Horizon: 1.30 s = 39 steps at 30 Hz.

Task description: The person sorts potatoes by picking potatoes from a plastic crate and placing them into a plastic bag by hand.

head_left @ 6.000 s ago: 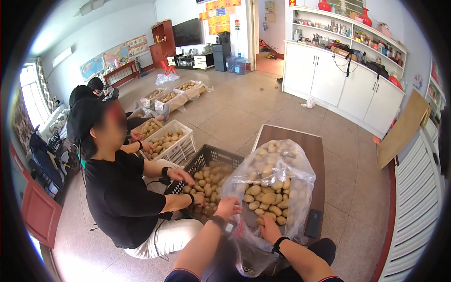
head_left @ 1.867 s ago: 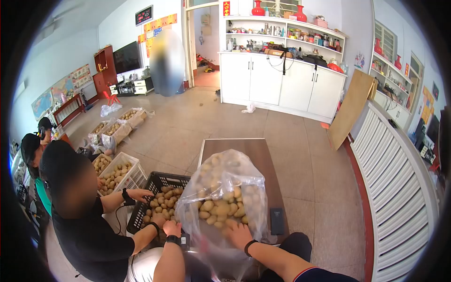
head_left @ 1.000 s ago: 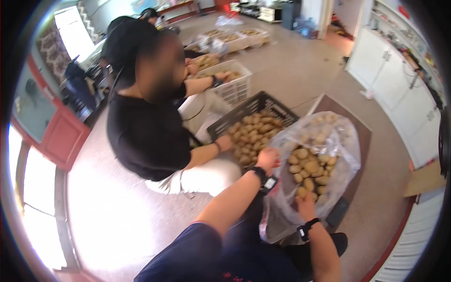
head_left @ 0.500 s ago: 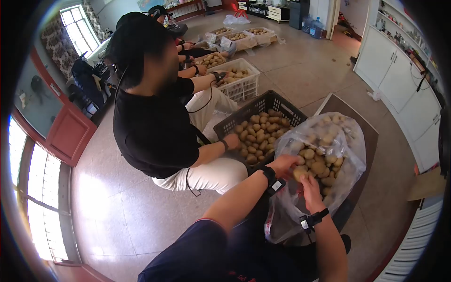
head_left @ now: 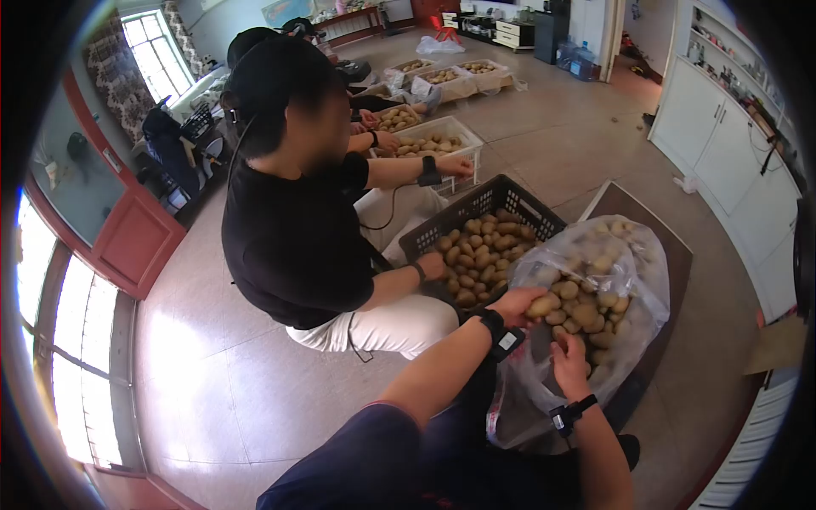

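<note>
From above, the mouth of the bag (head_left: 650, 289) gave a way down to the potatoes (head_left: 585, 314), narrowed by the left hand (head_left: 518, 307) at its left and the right hand (head_left: 571, 364) at its near side, with a small gap between the two. At the far and right sides, film lay over the load and barred a straight reach. Left of the bag stood the crate (head_left: 534, 219); the forearm and knee of a co-worker (head_left: 297, 242) blocked its near left side. Right of the table (head_left: 626, 202), open floor (head_left: 671, 223) ran to the cabinet (head_left: 710, 136)
</note>
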Tool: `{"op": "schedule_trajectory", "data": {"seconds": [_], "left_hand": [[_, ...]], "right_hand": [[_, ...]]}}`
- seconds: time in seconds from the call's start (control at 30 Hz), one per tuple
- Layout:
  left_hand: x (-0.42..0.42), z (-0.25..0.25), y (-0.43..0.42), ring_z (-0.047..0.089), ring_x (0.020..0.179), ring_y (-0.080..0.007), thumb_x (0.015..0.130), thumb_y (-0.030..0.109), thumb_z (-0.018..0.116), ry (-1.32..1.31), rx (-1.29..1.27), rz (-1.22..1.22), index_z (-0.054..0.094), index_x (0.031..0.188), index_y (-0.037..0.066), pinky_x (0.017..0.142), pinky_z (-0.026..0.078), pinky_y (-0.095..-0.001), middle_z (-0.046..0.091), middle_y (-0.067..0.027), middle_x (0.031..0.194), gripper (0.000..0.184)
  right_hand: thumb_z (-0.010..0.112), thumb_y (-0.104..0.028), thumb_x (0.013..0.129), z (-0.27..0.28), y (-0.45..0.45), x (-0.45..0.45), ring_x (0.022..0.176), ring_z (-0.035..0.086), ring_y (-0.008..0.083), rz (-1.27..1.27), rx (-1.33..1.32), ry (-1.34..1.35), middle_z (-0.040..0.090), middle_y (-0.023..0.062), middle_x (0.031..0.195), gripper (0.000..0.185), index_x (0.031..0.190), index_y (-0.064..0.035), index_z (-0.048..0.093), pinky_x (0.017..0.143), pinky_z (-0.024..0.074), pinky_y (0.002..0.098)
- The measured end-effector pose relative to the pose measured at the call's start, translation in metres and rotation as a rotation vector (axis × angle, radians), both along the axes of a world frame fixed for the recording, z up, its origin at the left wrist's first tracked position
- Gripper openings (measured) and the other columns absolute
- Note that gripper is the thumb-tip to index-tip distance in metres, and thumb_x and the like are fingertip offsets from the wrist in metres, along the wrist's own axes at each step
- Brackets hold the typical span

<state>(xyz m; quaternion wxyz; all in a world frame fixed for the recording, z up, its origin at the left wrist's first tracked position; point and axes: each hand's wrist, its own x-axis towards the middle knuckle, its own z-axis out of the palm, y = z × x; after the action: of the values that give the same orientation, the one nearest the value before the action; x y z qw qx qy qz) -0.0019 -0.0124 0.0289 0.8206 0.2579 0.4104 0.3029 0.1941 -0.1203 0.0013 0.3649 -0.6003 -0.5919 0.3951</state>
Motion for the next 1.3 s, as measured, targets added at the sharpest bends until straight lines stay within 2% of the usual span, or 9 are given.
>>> {"op": "schedule_trajectory", "data": {"seconds": [0.17,0.57,0.7,0.77,0.8,0.9,1.1,1.23,1.3], "left_hand": [[-0.009,-0.026,0.017,0.057,0.058,-0.0185,0.094,0.032,0.055,-0.012,-0.010,0.290,0.058,0.102,0.010,0.047,0.044,-0.0291,0.061,-0.0050,0.080,0.024],[-0.031,-0.080,0.039,0.057,0.071,-0.0227,0.092,0.022,0.054,0.006,-0.082,0.796,0.056,0.108,0.011,0.057,0.053,-0.0359,0.058,-0.0059,0.097,0.019],[-0.046,-0.132,0.052,0.056,0.069,-0.0234,0.091,0.020,0.054,0.886,1.147,0.508,0.056,0.109,0.011,0.057,0.053,-0.0359,0.058,-0.0070,0.097,0.021],[-0.037,-0.099,0.050,0.057,0.069,-0.0240,0.091,0.019,0.054,0.033,0.142,0.741,0.056,0.110,0.010,0.058,0.052,-0.0358,0.058,-0.0081,0.098,0.021],[-0.041,-0.109,0.050,0.057,0.069,-0.0240,0.091,0.019,0.054,0.034,0.143,0.742,0.056,0.110,0.010,0.058,0.052,-0.0358,0.058,-0.0081,0.098,0.021],[-0.049,-0.142,0.051,0.059,0.072,-0.0249,0.091,0.019,0.054,0.901,1.031,0.564,0.056,0.109,0.010,0.059,0.051,-0.0344,0.059,-0.0084,0.092,0.020],[-0.049,-0.054,0.022,0.061,0.078,-0.0337,0.071,0.019,0.070,1.490,0.888,0.282,0.063,0.074,0.009,0.071,0.048,-0.0451,0.063,-0.0129,0.076,0.012],[-0.059,-0.069,0.035,0.064,0.075,-0.0317,0.086,0.038,0.054,1.521,0.892,-0.092,0.066,0.075,0.010,0.064,0.050,-0.0465,0.065,-0.0129,0.078,0.032],[-0.047,-0.077,0.035,0.064,0.074,-0.0315,0.082,0.030,0.056,1.343,0.952,0.224,0.065,0.074,0.008,0.064,0.050,-0.0454,0.065,-0.0133,0.075,0.024]], "right_hand": [[0.066,-0.010,0.078,-0.028,-0.011,0.035,0.109,0.049,0.0415,-0.113,0.184,-0.607,0.051,0.0228,0.117,0.047,0.121,-0.0021,0.050,0.094,0.0404,0.0465],[0.068,-0.007,0.072,-0.033,-0.021,0.057,0.115,0.044,0.0424,-0.059,-0.044,-0.749,0.045,0.0198,0.128,0.065,0.131,-0.0043,0.041,0.098,0.0389,0.0477],[0.071,-0.006,0.071,-0.031,-0.018,0.055,0.116,0.043,0.0433,-0.036,-0.045,-0.738,0.044,0.0200,0.129,0.070,0.134,-0.0059,0.038,0.099,0.0385,0.0480],[0.072,-0.008,0.071,-0.032,-0.017,0.054,0.115,0.045,0.0420,-0.042,-0.043,-0.765,0.046,0.0201,0.127,0.072,0.135,-0.0074,0.037,0.097,0.0401,0.0479],[0.072,-0.009,0.071,-0.032,-0.017,0.054,0.114,0.047,0.0408,-0.049,-0.043,-0.795,0.047,0.0201,0.125,0.075,0.137,-0.0089,0.036,0.095,0.0417,0.0477],[0.069,-0.010,0.074,-0.017,-0.018,0.048,0.110,0.051,0.0405,-0.049,-0.142,-0.788,0.050,0.0212,0.120,0.073,0.138,-0.0096,0.035,0.092,0.0437,0.0483],[0.058,-0.005,0.077,-0.037,-0.024,0.054,0.094,0.058,0.0433,-0.047,-0.017,-0.709,0.060,0.0247,0.099,0.065,0.139,-0.0074,0.036,0.084,0.0466,0.0507],[0.061,-0.004,0.075,-0.058,-0.026,0.059,0.094,0.058,0.0431,-0.116,0.048,-0.668,0.061,0.0254,0.099,0.063,0.134,-0.0029,0.040,0.083,0.0455,0.0514],[0.065,-0.009,0.077,-0.041,-0.032,0.054,0.099,0.057,0.0424,-0.162,-0.019,-0.644,0.060,0.0248,0.104,0.060,0.132,-0.0017,0.041,0.088,0.0445,0.0504]]}}
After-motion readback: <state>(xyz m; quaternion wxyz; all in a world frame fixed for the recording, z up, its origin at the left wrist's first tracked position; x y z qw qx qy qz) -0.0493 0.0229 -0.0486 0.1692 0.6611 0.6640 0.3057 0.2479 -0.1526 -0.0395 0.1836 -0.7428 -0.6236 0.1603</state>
